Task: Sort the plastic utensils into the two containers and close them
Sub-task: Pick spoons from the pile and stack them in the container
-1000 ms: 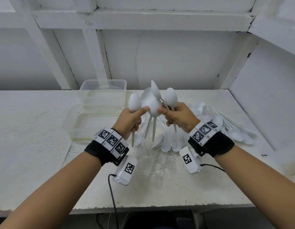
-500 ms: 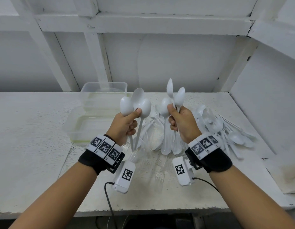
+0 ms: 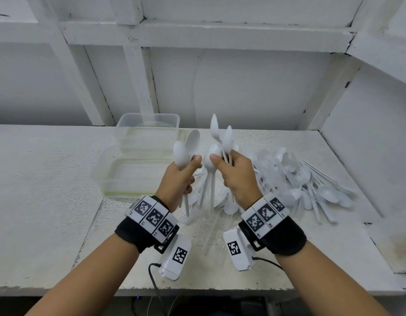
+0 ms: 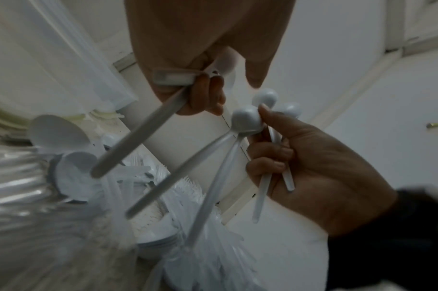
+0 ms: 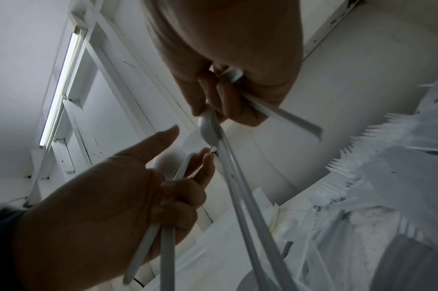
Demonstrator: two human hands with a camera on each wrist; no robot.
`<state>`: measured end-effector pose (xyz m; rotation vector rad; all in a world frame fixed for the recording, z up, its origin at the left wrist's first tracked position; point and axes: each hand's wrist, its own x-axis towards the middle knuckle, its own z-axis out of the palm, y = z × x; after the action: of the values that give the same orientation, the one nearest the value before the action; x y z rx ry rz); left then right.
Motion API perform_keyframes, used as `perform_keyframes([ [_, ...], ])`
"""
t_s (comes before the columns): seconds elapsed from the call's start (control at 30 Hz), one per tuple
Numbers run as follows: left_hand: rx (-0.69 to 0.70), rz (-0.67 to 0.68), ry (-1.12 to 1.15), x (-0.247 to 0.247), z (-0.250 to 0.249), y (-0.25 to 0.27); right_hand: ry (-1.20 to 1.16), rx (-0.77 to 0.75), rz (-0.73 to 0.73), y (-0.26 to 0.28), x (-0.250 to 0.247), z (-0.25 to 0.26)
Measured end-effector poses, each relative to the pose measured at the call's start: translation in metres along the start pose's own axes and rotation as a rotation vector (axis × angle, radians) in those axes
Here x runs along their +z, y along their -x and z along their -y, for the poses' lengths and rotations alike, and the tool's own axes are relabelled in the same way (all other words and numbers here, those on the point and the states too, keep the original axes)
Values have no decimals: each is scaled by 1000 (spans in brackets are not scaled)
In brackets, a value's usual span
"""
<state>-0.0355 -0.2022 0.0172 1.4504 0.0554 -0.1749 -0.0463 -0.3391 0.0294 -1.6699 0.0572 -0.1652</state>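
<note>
Head view: white bench (image 3: 49, 201), white wall behind, maybe a clear tub (image 3: 149, 126). Left hand (image 3: 179, 181) and right hand (image 3: 237, 179) each grip spoons (image 3: 186, 149) above a pile (image 3: 300, 185).

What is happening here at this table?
A person is sorting white plastic utensils. The left hand grips a few spoons upright, and the right hand grips another bunch of spoons. A loose pile of utensils lies on the table. Two clear containers stand open to the left; no utensils show inside them.
</note>
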Motion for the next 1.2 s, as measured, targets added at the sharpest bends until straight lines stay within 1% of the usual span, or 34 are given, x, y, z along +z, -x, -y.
perform_keyframes([
  [0.07,14,11,-74,1,0,1,-6,5,-57,-3,-2,0],
  [0.13,9,57,-123,2,1,3,-7,10,-78,-4,-4,0],
  [0.2,-13,83,-115,2,4,3,-5,19,-66,-2,-4,1],
  [0.3,-28,63,-119,2,4,4,0,30,-44,0,-4,-1],
  [0.37,1,59,-190,4,4,5,-7,28,-40,1,-2,-3],
  [0.43,60,68,-250,7,4,6,5,16,-44,2,-1,-6],
  [0.53,135,-5,-312,8,9,5,19,18,-64,4,2,-7],
  [0.6,155,-84,-338,7,12,2,28,27,-64,5,2,-8],
  [0.67,161,-130,-339,6,13,-1,50,26,-61,7,3,-7],
  [0.73,175,-145,-352,5,13,-1,74,9,-66,9,2,-5],
  [0.93,246,-188,-496,4,13,-2,134,-76,-109,12,5,2],
  [0.97,239,-187,-480,6,13,-1,147,-88,-104,12,6,2],
  [1.03,205,-154,-379,8,13,0,194,-101,-101,12,9,2],
  [1.13,142,-44,-222,13,10,5,221,-97,-121,9,14,-3],
  [1.2,129,45,-183,17,8,7,213,-74,-145,6,18,-6],
])
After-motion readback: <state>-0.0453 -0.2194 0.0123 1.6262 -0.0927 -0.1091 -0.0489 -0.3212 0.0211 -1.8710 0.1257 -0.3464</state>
